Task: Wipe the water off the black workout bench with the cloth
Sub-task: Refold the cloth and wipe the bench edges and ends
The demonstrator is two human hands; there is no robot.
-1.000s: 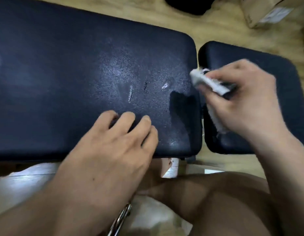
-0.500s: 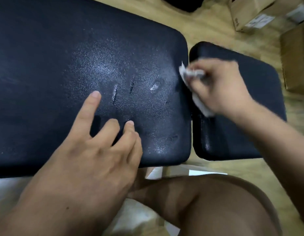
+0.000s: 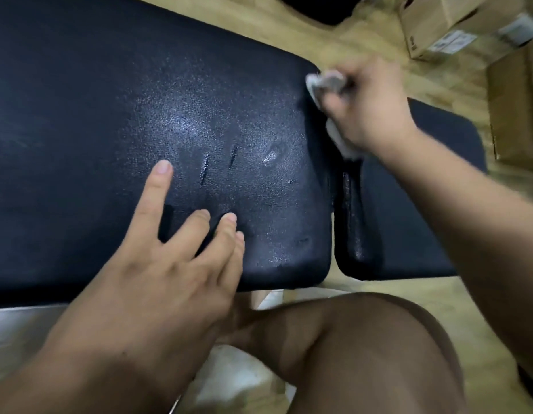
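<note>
One white cloth (image 3: 319,83) sat bunched in the right hand (image 3: 369,112), at the gap between the black workout bench's (image 3: 109,100) two pads. To its left, the left hand (image 3: 169,264) lay on the bench with fingers spread.

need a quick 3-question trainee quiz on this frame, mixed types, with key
1. True or false: the left hand grips the cloth.
2. Where is the cloth? A) at the far corner of the bench's long pad, beside the gap to the seat pad; B) under the left hand; C) in the middle of the seat pad.
3. Fill in: on the wooden floor at far right stand cardboard ____.
Key: 1 false, the right hand grips it; 2 A; 3 boxes.
</note>
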